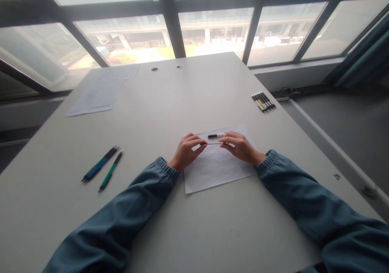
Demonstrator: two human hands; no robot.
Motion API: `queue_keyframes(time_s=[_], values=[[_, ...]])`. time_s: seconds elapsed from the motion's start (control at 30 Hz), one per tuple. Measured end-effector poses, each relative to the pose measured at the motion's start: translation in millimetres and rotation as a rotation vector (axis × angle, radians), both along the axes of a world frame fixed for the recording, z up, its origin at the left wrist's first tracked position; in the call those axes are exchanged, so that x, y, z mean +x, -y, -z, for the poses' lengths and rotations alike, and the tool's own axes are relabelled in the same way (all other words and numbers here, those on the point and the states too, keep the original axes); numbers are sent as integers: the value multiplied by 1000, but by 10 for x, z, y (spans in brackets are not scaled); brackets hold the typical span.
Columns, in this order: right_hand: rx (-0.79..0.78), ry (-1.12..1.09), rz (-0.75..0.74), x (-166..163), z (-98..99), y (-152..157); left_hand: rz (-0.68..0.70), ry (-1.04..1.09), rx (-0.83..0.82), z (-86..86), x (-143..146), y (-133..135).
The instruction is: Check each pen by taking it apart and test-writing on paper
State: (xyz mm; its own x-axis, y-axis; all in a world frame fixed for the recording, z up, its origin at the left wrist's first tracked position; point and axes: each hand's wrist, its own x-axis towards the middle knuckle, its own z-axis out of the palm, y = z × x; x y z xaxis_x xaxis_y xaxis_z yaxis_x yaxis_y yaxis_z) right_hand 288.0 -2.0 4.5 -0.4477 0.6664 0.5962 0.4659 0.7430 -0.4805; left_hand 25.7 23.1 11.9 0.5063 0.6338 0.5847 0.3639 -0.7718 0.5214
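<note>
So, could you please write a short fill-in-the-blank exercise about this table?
1. The left hand and right hand pinch a thin rod, one at each ___.
2. The sheet under the hands is ___ in colour.
3. The green pens lie to the ___ of the hands.
4. The row of pens lies near the table, at its ___ edge.
Missing words: end; white; left; right.

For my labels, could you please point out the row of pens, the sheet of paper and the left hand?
row of pens (263, 102): head view, middle of row
sheet of paper (212, 172): head view, bare middle
left hand (186, 151): head view, back of hand
</note>
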Motion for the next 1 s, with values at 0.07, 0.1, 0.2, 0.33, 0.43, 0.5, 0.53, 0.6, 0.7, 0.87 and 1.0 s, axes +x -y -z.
queue_keyframes(time_s=[0.07, 0.1, 0.2, 0.33, 0.43, 0.5, 0.53, 0.6, 0.7, 0.87, 1.0], values=[[4, -25, 62, 3, -10, 7, -18, 15, -6, -10, 3, 1], [8, -42, 120, 7, -16, 8, -31, 27, -9, -16, 5, 2], [13, -74, 315, 27, -22, -10, -77, 53, -22, -44, 7, 6], [-20, 55, 412, 42, 5, -50, -154, 71, -35, -72, 5, 7], [-58, 213, 398, 37, 43, -57, -198, 87, -50, -69, 1, 2], [-76, 268, 389, 38, 68, -55, -219, 92, -58, -62, -3, -2], [-80, 274, 389, 41, 78, -55, -226, 94, -60, -59, -4, -3], [-82, 263, 391, 54, 93, -58, -230, 97, -64, -57, -4, -4], [-82, 237, 380, 73, 99, -68, -233, 102, -68, -63, -1, -5], [-102, 219, 373, 80, 100, -79, -239, 102, -81, -50, -11, -13], [-92, 223, 359, 75, 100, -78, -237, 102, -92, -24, -22, -17]])
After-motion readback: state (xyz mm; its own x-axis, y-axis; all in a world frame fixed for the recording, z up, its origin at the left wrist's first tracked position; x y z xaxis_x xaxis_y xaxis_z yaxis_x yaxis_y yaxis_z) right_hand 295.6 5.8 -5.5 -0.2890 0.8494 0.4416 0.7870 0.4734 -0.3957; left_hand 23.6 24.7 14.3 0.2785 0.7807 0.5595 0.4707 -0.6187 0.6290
